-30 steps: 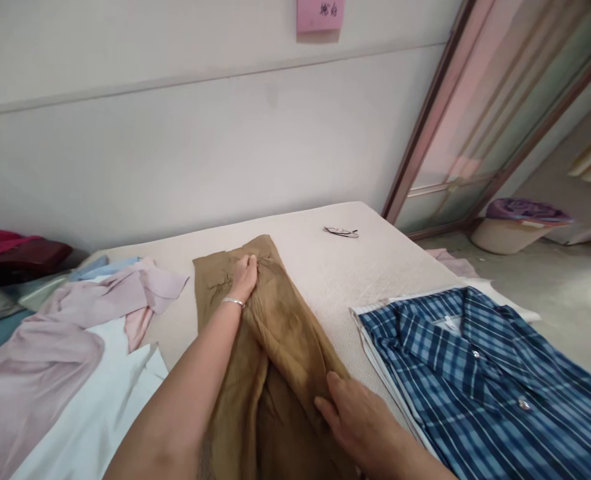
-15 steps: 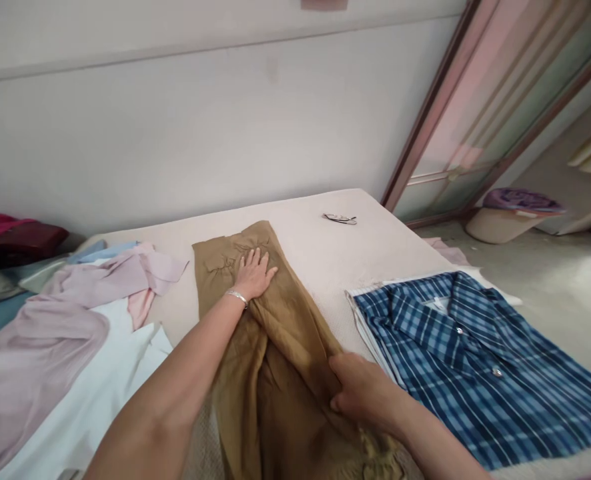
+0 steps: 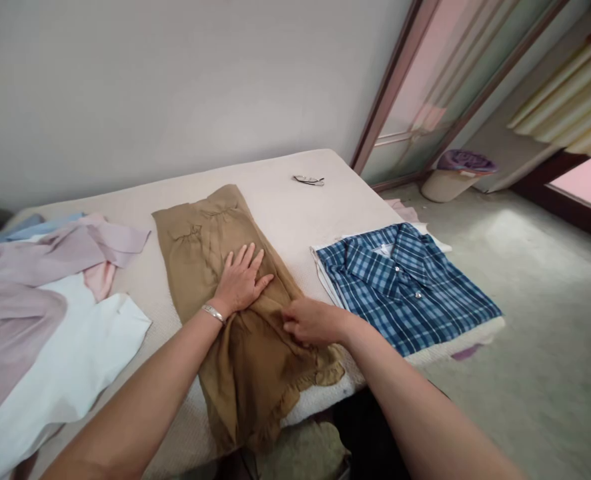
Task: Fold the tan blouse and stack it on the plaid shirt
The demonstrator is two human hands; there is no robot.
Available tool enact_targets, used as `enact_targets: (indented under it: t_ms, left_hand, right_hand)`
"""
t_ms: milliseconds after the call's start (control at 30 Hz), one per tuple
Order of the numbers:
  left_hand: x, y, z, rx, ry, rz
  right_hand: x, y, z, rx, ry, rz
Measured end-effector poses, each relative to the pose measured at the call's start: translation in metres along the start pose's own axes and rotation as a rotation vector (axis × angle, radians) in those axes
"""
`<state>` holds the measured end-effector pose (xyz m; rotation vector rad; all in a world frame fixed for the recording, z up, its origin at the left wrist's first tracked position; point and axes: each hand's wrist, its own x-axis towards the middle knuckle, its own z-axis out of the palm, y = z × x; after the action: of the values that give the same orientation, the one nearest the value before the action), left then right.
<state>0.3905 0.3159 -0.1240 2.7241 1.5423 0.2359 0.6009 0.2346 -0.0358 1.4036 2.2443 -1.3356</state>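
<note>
Garment: a brown garment (image 3: 235, 293) lies on the bed (image 3: 285, 213), long axis running from the far left, near the wall, toward the near edge, where its ruffled hem hangs a little over
Left hand: the left hand (image 3: 239, 283) lies flat on the middle of the brown cloth, fingers spread and pointing away, palm pressing down; a bracelet (image 3: 213, 313) sits at the wrist
Right hand: the right hand (image 3: 311, 321) sits on the garment's right edge, just right of and nearer than the left, fingers curled together; it looks to be pinching a fold of the cloth, though the fingertips are partly hidden
Which is nearer: both hands touch the garment; the left holds the centre, the right works the side edge, so the cloth lies under and left of the right grip
Right side: a folded blue plaid shirt (image 3: 405, 287) lies near the right hand, with a strip of bare bed between it and the brown cloth
Left side: pink cloth (image 3: 30, 280) and white cloth (image 3: 70, 360) lie apart from the garment, bare bed between
Far side: open bed beyond the garment, with a small dark object (image 3: 309, 180) well apart
Near edge: the bed ends just below the hem
</note>
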Motion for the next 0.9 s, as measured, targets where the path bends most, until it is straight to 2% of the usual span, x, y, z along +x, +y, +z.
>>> enact_targets:
  t_ms: [67, 233, 400, 500, 567, 633, 700, 767, 833, 900]
  left_hand:
    - [0.001, -0.001, -0.001, -0.007, 0.011, 0.007]
    - [-0.001, 0.0, -0.001, -0.024, 0.012, 0.01]
    - [0.0, -0.001, -0.001, -0.009, -0.011, 0.002]
    - [0.0, -0.001, -0.003, -0.01, -0.024, -0.004]
    - [-0.001, 0.0, -0.005, -0.013, -0.023, -0.009]
    - [-0.003, 0.002, -0.006, -0.014, -0.028, -0.019]
    - [-0.003, 0.004, -0.005, -0.014, -0.041, -0.026]
    - [-0.001, 0.004, -0.005, -0.014, -0.052, -0.031]
    - [0.001, 0.003, -0.008, -0.024, -0.084, -0.033]
    - [-0.001, 0.001, -0.019, -0.064, -0.145, -0.031]
  right_hand:
    - [-0.002, 0.005, -0.002, 0.026, -0.136, 0.082]
    - [-0.017, 0.015, -0.009, 0.305, 0.019, 0.017]
    - [-0.009, 0.008, 0.001, 0.106, -0.247, 0.231]
    - [-0.007, 0.008, 0.007, 0.063, -0.263, 0.263]
    - [-0.011, 0.008, 0.007, 0.026, -0.233, 0.26]
    - [-0.017, 0.006, 0.006, -0.03, -0.135, 0.248]
    - [-0.021, 0.0, 0.005, -0.118, 0.066, 0.207]
    - [-0.02, -0.008, 0.008, -0.212, 0.229, 0.079]
    - [-0.016, -0.016, 0.015, -0.311, 0.202, -0.035]
    - [-0.011, -0.021, 0.024, -0.397, 0.078, -0.048]
